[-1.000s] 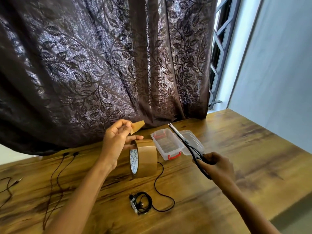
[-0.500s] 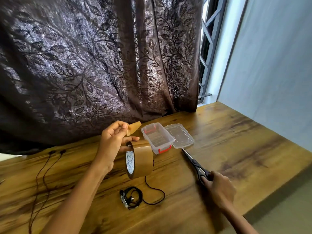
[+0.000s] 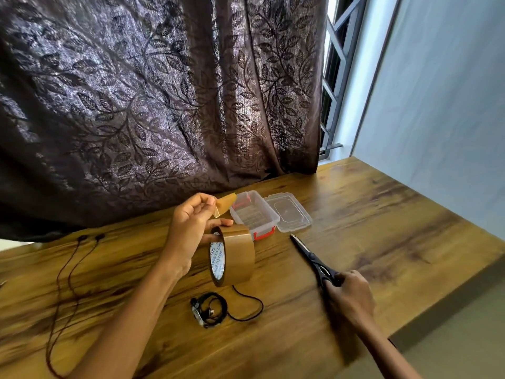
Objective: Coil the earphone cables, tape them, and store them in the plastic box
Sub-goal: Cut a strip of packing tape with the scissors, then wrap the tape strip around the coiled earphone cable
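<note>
Here, taping step: left hand (image 3: 191, 231) pinching cut tape strip (image 3: 224, 205) and holding tape roll (image 3: 237, 258); right hand (image 3: 348, 295) gripping scissors (image 3: 311, 255) on tabletop (image 3: 382, 228); coiled earphone (image 3: 210, 309) lying near roll, plastic box (image 3: 254, 214) open behind. Next, probably: wrapping strip round coil.

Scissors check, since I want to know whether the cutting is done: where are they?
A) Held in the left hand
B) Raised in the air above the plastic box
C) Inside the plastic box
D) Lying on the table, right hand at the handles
D: the scissors lie flat on the table, blades closed and pointing toward the lid, with the right hand on their handles.
</note>
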### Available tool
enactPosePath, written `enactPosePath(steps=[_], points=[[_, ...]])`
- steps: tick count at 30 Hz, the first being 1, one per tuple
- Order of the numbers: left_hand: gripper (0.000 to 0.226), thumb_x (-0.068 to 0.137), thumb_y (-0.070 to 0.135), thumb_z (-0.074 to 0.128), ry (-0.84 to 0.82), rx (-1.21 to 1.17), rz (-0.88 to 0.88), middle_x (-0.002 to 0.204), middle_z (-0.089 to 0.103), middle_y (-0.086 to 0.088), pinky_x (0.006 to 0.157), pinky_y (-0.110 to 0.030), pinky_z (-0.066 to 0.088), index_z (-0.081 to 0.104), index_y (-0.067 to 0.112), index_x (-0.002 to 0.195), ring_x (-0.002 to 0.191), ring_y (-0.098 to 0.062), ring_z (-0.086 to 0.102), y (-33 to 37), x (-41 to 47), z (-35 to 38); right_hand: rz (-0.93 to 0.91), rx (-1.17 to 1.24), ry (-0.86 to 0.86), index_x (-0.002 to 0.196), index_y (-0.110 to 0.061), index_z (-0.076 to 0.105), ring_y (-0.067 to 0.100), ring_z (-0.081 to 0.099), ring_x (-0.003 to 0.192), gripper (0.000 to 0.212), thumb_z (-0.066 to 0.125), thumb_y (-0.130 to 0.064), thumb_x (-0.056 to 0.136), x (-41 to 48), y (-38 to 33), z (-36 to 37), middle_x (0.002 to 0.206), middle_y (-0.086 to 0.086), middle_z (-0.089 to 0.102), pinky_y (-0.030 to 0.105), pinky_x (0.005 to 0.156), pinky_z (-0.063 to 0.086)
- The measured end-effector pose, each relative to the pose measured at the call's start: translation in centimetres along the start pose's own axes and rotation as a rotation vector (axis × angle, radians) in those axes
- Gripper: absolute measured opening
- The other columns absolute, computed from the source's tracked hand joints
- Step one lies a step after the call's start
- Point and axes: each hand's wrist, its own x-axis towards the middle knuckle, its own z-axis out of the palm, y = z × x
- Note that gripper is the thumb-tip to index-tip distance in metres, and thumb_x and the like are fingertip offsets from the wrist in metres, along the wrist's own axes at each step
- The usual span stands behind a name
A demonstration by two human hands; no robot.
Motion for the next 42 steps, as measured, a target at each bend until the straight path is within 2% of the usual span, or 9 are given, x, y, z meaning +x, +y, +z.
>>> enactPosePath(steps=[6,10,13,17,23,28,32,36,42], points=[[0.02,0.096,0.018,0.045,-0.004,-0.014,-0.004,0.082,0.059,0.002,0.049,-0.029,0.056,0.053,0.017,0.077,0.076,-0.022,0.071,0.0,-0.2,0.3,-0.01,-0.002,0.023,0.095,-0.01,0.067,0.025,0.052,0.092,0.025,0.063,-0.027,0.078,-0.6,-0.7,0.0,0.091,0.009,0.058,0.038,0.071,0.05],[0.019,0.096,0.019,0.044,0.0,-0.01,-0.01,0.086,0.061,0.001,0.049,-0.029,0.056,0.054,0.016,0.08,0.077,-0.022,0.071,-0.2,-0.3,0.5,-0.178,0.319,0.099,0.085,-0.017,0.07,0.02,0.06,0.081,0.007,0.069,-0.019,0.078,-2.2,-4.6,-1.4,0.081,0.001,0.063,0.026,0.064,0.046],[0.019,0.096,0.019,0.045,0.003,-0.017,-0.019,0.087,0.061,0.003,0.049,-0.029,0.056,0.054,0.016,0.08,0.078,-0.023,0.071,-0.3,-0.4,0.7,-0.231,0.709,-0.195,0.081,-0.019,0.071,0.009,0.061,0.069,0.017,0.069,-0.036,0.08,-4.4,-8.8,-3.2,0.073,-0.003,0.068,0.017,0.061,0.045],[0.019,0.096,0.021,0.043,-0.002,0.003,-0.018,0.09,0.064,0.001,0.052,-0.03,0.057,0.055,0.017,0.081,0.076,-0.02,0.071,-0.5,-0.7,1.0,-0.237,1.021,-0.595,0.098,-0.015,0.069,0.007,0.067,0.085,0.029,0.068,-0.035,0.077,-6.8,-12.6,-5.1,0.09,-0.004,0.073,0.016,0.072,0.051],[0.018,0.096,0.022,0.044,-0.004,-0.038,-0.057,0.093,0.064,0.003,0.052,-0.032,0.057,0.054,0.018,0.083,0.076,-0.019,0.071,-0.9,-1.0,1.1,-0.201,1.129,-0.671,0.099,-0.012,0.066,0.013,0.069,0.085,0.028,0.07,-0.005,0.073,-6.8,-13.4,-4.8,0.088,0.0,0.074,0.02,0.071,0.054],[0.026,0.097,0.027,0.039,-0.045,-0.089,-0.181,0.11,0.066,-0.004,0.061,-0.032,0.059,0.054,0.015,0.114,0.079,-0.016,0.072,-1.6,-1.2,0.6,-0.331,0.868,-0.565,0.102,-0.009,0.069,0.007,0.069,0.084,0.029,0.069,0.004,0.075,-4.9,-12.5,-4.4,0.089,0.0,0.073,0.024,0.08,0.055],[0.027,0.098,0.026,0.036,-0.022,-0.023,-0.163,0.106,0.068,-0.003,0.084,-0.037,0.053,0.055,0.017,0.114,0.088,-0.019,0.069,-1.7,-1.6,0.2,-0.492,0.352,-0.366,0.111,-0.012,0.068,-0.006,0.059,0.089,0.035,0.069,-0.002,0.078,-3.0,-10.7,-3.6,0.097,-0.003,0.07,0.003,0.077,0.042],[0.023,0.098,0.022,0.037,-0.005,-0.021,-0.159,0.107,0.067,-0.005,0.089,-0.035,0.049,0.058,0.016,0.107,0.092,-0.019,0.065,-1.7,-2.1,-0.1,-0.602,0.013,-0.342,0.112,-0.02,0.067,0.026,0.062,0.104,0.038,0.062,-0.005,0.078,-1.5,-9.0,-2.5,0.11,0.006,0.07,0.036,0.087,0.051],[0.021,0.097,0.022,0.04,-0.007,0.003,-0.149,0.104,0.069,-0.004,0.086,-0.031,0.048,0.061,0.018,0.099,0.091,-0.017,0.065,-1.9,-2.4,-0.2,-0.69,-0.2,-0.377,0.118,-0.022,0.063,0.027,0.061,0.106,0.036,0.055,-0.012,0.085,-1.5,-8.5,-1.9,0.117,0.005,0.066,0.035,0.09,0.048]])
